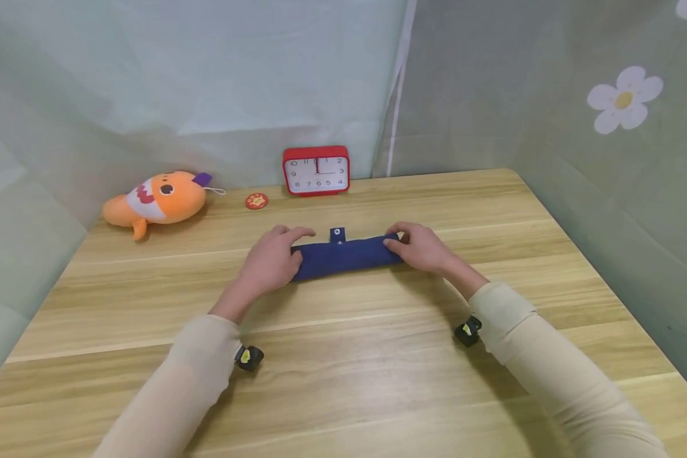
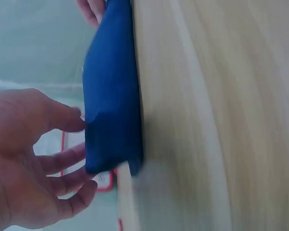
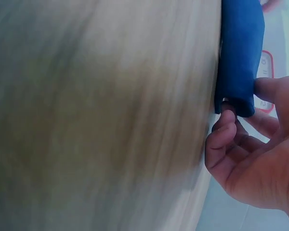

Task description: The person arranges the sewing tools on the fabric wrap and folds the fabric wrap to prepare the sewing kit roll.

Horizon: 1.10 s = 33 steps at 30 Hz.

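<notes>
A navy-blue rolled fabric bundle [image 1: 346,256] lies lengthwise on the table, with a small snap tab [image 1: 337,235] sticking out from its far side. At the bundle's left end, my left hand [image 1: 270,257] touches the cloth with its thumb, and the index finger reaches past the far edge. The left wrist view has this hand's fingers [image 2: 70,159] loosely bent and spread beside the blue cloth [image 2: 113,86]. My right hand [image 1: 426,247] pinches the right end between thumb and fingers. In the right wrist view, curled fingers [image 3: 221,139] meet the roll's end, fingertips partly hidden.
A red-framed clock [image 1: 317,172] stands at the back of the wooden table [image 1: 349,375]. To its left lie a round red disc [image 1: 256,201] and an orange plush toy [image 1: 157,198]. Cloth curtains [image 1: 252,70] hang behind and at the sides.
</notes>
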Each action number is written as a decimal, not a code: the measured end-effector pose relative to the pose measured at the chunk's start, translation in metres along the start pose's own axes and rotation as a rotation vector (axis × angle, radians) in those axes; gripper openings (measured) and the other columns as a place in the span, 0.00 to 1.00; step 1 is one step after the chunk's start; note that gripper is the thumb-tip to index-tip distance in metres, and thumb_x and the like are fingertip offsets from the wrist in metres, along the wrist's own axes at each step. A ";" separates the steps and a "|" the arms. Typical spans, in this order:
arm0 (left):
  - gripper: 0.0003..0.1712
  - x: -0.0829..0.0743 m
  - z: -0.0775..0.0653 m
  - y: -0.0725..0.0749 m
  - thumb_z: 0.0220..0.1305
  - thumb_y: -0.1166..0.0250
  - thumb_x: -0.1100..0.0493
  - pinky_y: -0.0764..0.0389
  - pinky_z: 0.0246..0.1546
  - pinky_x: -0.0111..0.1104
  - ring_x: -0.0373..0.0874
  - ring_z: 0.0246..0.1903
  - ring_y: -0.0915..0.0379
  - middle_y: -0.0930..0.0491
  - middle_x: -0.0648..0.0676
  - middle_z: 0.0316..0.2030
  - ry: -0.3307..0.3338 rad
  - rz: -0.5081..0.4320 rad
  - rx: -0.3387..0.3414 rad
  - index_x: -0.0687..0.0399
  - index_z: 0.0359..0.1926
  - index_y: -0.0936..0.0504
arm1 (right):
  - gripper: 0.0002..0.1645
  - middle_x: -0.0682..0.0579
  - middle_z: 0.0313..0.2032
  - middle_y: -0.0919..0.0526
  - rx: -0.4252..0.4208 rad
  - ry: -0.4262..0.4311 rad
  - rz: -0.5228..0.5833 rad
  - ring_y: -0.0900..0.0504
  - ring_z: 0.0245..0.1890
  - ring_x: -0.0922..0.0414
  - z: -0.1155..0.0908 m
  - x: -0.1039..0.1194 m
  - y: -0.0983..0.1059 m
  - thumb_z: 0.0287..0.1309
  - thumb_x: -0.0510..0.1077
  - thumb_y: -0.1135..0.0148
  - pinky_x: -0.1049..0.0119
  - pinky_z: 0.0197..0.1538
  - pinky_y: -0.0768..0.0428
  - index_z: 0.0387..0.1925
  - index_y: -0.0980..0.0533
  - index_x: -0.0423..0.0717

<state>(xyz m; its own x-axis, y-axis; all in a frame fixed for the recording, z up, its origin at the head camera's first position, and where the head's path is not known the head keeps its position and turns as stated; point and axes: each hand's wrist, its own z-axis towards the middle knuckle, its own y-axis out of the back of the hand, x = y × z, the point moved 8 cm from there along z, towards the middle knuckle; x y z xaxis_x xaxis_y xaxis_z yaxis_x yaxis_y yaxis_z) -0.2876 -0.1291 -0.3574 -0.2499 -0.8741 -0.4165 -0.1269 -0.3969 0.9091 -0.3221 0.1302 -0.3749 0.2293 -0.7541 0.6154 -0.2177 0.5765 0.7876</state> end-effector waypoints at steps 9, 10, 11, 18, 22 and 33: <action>0.21 -0.012 0.004 -0.011 0.77 0.36 0.49 0.26 0.67 0.56 0.60 0.65 0.25 0.18 0.60 0.63 0.008 -0.008 -0.014 0.48 0.65 0.16 | 0.22 0.50 0.31 0.17 -0.004 0.001 -0.021 0.23 0.30 0.56 0.007 -0.003 -0.005 0.75 0.52 0.39 0.62 0.38 0.26 0.60 0.18 0.43; 0.21 -0.010 0.004 -0.012 0.77 0.36 0.49 0.26 0.67 0.56 0.60 0.65 0.25 0.18 0.60 0.63 0.022 -0.016 -0.008 0.48 0.65 0.16 | 0.22 0.50 0.32 0.17 0.000 0.001 -0.026 0.23 0.30 0.56 0.008 -0.003 -0.006 0.74 0.52 0.39 0.62 0.38 0.26 0.60 0.18 0.43; 0.21 -0.009 0.005 -0.014 0.77 0.36 0.49 0.26 0.67 0.57 0.60 0.66 0.25 0.18 0.60 0.63 0.034 -0.020 -0.002 0.48 0.65 0.16 | 0.22 0.50 0.31 0.17 0.006 0.002 -0.033 0.22 0.30 0.56 0.009 -0.002 -0.007 0.74 0.52 0.39 0.62 0.38 0.26 0.60 0.18 0.43; 0.19 -0.015 0.006 -0.011 0.75 0.34 0.49 0.32 0.62 0.59 0.61 0.66 0.28 0.19 0.59 0.64 0.079 0.054 -0.038 0.42 0.63 0.15 | 0.23 0.49 0.30 0.16 0.034 0.024 -0.115 0.22 0.28 0.56 0.009 0.003 -0.009 0.74 0.52 0.39 0.61 0.39 0.26 0.59 0.18 0.42; 0.19 -0.028 0.008 -0.010 0.74 0.33 0.54 0.31 0.63 0.57 0.62 0.65 0.29 0.20 0.62 0.64 0.065 0.045 -0.067 0.47 0.63 0.15 | 0.22 0.50 0.26 0.19 0.027 0.056 -0.161 0.24 0.27 0.55 0.008 0.006 -0.009 0.73 0.51 0.37 0.59 0.40 0.26 0.57 0.17 0.40; 0.16 -0.025 0.015 -0.018 0.74 0.32 0.50 0.28 0.61 0.49 0.59 0.59 0.27 0.14 0.59 0.55 0.100 -0.160 -0.148 0.54 0.54 0.14 | 0.19 0.42 0.42 0.18 -0.006 0.172 -0.345 0.21 0.43 0.48 0.011 0.032 -0.004 0.65 0.45 0.30 0.52 0.49 0.21 0.54 0.16 0.41</action>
<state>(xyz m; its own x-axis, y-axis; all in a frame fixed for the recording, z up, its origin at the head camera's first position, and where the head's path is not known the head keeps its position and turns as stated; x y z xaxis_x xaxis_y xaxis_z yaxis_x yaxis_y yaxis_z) -0.2930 -0.0956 -0.3634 -0.1402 -0.8171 -0.5592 -0.0136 -0.5631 0.8262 -0.3242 0.1000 -0.3589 0.4437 -0.8408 0.3102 -0.0942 0.3005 0.9491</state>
